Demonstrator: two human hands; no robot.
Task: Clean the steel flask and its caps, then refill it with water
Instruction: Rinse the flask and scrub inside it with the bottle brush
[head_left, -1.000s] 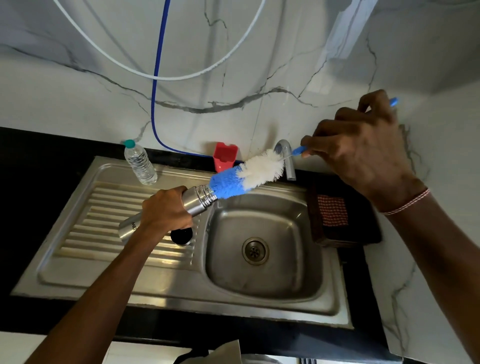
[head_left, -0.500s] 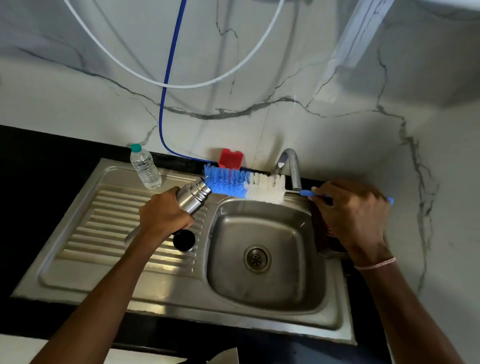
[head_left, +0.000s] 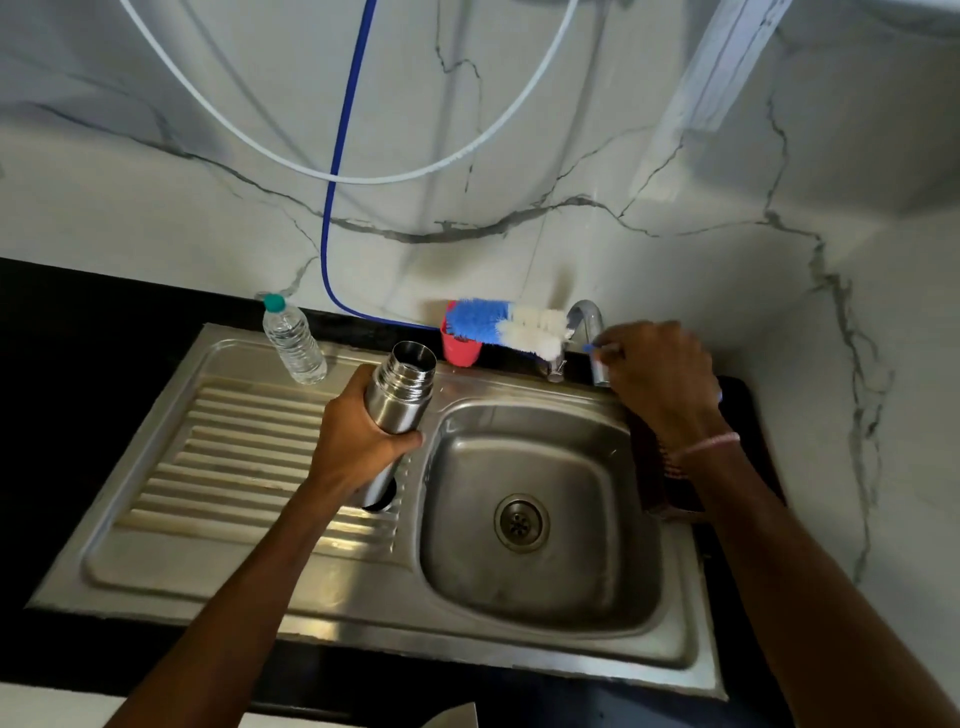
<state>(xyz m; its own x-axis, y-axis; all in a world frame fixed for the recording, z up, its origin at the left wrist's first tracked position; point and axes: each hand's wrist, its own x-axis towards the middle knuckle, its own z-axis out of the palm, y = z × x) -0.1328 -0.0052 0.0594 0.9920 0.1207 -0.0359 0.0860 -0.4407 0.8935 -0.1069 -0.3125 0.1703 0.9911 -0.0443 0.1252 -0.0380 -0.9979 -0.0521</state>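
Note:
My left hand (head_left: 358, 441) grips the steel flask (head_left: 402, 389) around its body, holding it nearly upright with its open mouth up, over the draining board beside the basin. A black round cap (head_left: 382, 499) lies on the draining board just under the flask's base, mostly hidden. My right hand (head_left: 660, 379) holds the thin blue handle of the bottle brush (head_left: 506, 325), whose blue and white bristles lie across the red cup (head_left: 460, 348) at the back ledge, next to the tap (head_left: 589, 322).
The steel sink (head_left: 524, 519) has a ribbed draining board at the left and a drain in the basin. A small plastic water bottle (head_left: 293, 340) stands at the board's back. A dark sponge holder sits under my right wrist. Blue and white hoses hang on the marble wall.
The brush has come out of the flask mouth and moved back to the red cup by the tap. My left hand has tilted the flask from lying sideways to nearly upright.

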